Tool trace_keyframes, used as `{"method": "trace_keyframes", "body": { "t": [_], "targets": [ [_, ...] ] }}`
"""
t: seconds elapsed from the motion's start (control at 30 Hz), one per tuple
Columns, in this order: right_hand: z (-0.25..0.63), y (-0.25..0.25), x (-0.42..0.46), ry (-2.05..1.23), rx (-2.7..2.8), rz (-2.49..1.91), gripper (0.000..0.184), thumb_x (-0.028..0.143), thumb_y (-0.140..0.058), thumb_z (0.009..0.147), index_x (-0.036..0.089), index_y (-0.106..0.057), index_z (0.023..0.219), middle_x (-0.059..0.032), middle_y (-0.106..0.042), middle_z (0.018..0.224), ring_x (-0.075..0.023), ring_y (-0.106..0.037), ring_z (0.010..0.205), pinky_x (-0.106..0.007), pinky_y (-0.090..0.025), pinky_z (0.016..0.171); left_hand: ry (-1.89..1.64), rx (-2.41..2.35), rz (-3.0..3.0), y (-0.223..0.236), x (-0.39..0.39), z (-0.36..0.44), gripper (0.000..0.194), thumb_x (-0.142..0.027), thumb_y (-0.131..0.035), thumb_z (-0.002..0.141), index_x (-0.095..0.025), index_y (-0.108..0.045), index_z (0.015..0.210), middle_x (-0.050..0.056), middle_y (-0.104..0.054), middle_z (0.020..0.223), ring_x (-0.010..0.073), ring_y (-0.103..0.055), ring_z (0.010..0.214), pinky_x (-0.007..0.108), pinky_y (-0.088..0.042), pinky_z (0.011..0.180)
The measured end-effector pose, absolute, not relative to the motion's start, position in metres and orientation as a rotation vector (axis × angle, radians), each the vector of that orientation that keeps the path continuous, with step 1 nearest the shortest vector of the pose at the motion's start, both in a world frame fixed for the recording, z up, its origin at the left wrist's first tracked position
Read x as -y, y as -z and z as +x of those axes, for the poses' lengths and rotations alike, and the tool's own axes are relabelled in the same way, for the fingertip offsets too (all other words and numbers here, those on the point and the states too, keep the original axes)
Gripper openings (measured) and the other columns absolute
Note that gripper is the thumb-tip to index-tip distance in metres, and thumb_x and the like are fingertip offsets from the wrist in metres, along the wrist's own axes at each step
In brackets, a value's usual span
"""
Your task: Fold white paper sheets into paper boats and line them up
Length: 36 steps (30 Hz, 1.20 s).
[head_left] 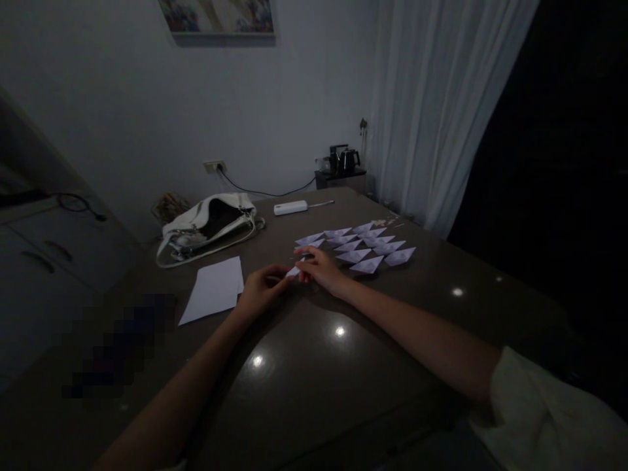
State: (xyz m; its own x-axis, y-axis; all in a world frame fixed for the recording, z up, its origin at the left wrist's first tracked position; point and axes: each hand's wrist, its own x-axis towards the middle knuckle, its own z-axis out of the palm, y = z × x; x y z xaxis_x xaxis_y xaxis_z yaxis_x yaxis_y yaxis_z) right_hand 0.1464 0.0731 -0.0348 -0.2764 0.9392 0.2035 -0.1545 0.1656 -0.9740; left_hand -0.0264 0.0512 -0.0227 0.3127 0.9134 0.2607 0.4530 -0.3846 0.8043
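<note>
Between my two hands is a small folded white paper, mostly covered by fingers. My left hand pinches its left end, and my right hand grips the other end from the right. Just beyond my right hand stand several folded paper boats in rows, pale white with pointed ends. A small stack of flat white paper sheets lies to the left of my left hand.
A white handbag sits open at the back left of the dark table. Behind the boats lies a white power bank-like device with a short cable. Small scraps lie at the right edge. A black kettle stands beyond.
</note>
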Motion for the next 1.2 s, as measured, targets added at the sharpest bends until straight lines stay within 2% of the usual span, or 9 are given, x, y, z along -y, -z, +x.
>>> {"method": "trace_keyframes", "body": {
  "t": [0.13,0.27,0.5,0.6,0.67,0.9,1.2],
  "targets": [
    [0.146,0.034,-0.072,-1.348,1.384,-0.795,0.028,0.019,-0.058,0.079,0.017,-0.048,0.105,0.0052,-0.057,0.056,-0.0094,-0.054,0.048,-0.019,-0.041,0.047,-0.939,-1.175,2.042,0.02,-0.049,-0.025,0.043,-0.049,-0.06,0.077,-0.012,-0.068,0.097,0.01,-0.072,0.092,0.0246,-0.066,0.083,0.032,-0.049,0.074],
    [0.145,0.036,-0.072,-1.339,1.441,-0.755,0.039,0.022,-0.067,0.073,0.018,-0.045,0.105,0.0051,-0.059,0.062,-0.0093,-0.055,0.053,-0.02,-0.043,0.05,-0.929,-1.178,2.059,0.016,-0.047,-0.025,0.045,-0.049,-0.054,0.081,-0.012,-0.068,0.102,0.01,-0.073,0.092,0.0249,-0.065,0.085,0.031,-0.047,0.075],
    [0.145,0.043,-0.077,-1.294,1.517,-0.734,0.038,0.026,-0.066,0.076,0.018,-0.044,0.106,0.004,-0.059,0.067,-0.0092,-0.054,0.055,-0.021,-0.042,0.051,-0.915,-1.187,2.047,0.013,-0.045,-0.025,0.046,-0.049,-0.053,0.081,-0.012,-0.07,0.103,0.007,-0.074,0.087,0.0231,-0.065,0.077,0.026,-0.046,0.065],
    [0.145,0.043,-0.077,-1.269,1.559,-0.716,0.035,0.027,-0.064,0.078,0.019,-0.045,0.105,0.0043,-0.058,0.066,-0.0089,-0.054,0.054,-0.02,-0.042,0.051,-0.873,-1.203,2.066,0.013,-0.046,-0.026,0.046,-0.05,-0.05,0.083,-0.013,-0.073,0.098,0.003,-0.073,0.075,0.0203,-0.063,0.067,0.023,-0.043,0.057],
    [0.146,0.043,-0.077,-1.271,1.579,-0.697,0.033,0.026,-0.063,0.079,0.019,-0.044,0.106,0.0048,-0.057,0.064,-0.0084,-0.053,0.053,-0.02,-0.041,0.05,-0.859,-1.177,2.063,0.013,-0.046,-0.026,0.046,-0.05,-0.048,0.084,-0.013,-0.073,0.095,0.001,-0.072,0.071,0.0193,-0.063,0.065,0.022,-0.044,0.057],
    [0.147,0.043,-0.076,-1.287,1.6,-0.667,0.036,0.023,-0.061,0.079,0.018,-0.043,0.108,0.0057,-0.056,0.064,-0.0081,-0.053,0.053,-0.02,-0.042,0.052,-0.866,-1.124,2.031,0.014,-0.047,-0.026,0.042,-0.048,-0.053,0.082,-0.014,-0.073,0.098,0.003,-0.074,0.084,0.0227,-0.064,0.078,0.025,-0.046,0.067],
    [0.147,0.042,-0.076,-1.262,1.622,-0.686,0.033,0.021,-0.058,0.08,0.018,-0.042,0.109,0.007,-0.054,0.063,-0.008,-0.053,0.054,-0.02,-0.042,0.053,-0.872,-1.142,1.994,0.017,-0.048,-0.026,0.044,-0.05,-0.052,0.083,-0.014,-0.072,0.098,0.003,-0.074,0.084,0.0227,-0.065,0.078,0.024,-0.046,0.066]
  ]
}}
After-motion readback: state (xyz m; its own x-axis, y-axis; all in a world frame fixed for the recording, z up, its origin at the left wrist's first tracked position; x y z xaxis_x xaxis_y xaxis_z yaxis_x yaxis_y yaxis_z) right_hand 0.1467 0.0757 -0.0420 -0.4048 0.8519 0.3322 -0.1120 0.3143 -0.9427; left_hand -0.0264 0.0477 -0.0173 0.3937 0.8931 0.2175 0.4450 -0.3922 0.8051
